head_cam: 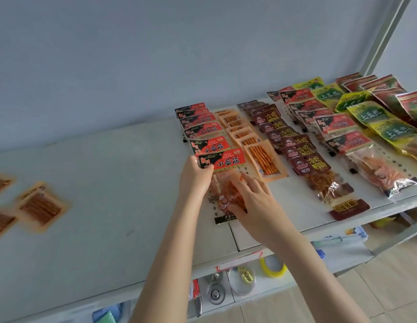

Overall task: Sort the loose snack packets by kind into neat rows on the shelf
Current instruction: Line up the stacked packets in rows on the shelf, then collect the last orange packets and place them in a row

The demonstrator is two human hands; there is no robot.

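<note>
1. The left hand is pinching the top-left corner of a red-labelled snack packet, which is lying at the front end of the leftmost row on the shelf.
2. The right hand is pressing straight fingers on the packet's clear lower half and is not clasping it.
3. To do this step well, the header should be overlapping the packet behind by the same step as the others, with its edges running parallel to the neighbouring orange stick-snack row.
4. Loose orange stick packets are lying well apart at the left and are probably next for sorting.
</note>
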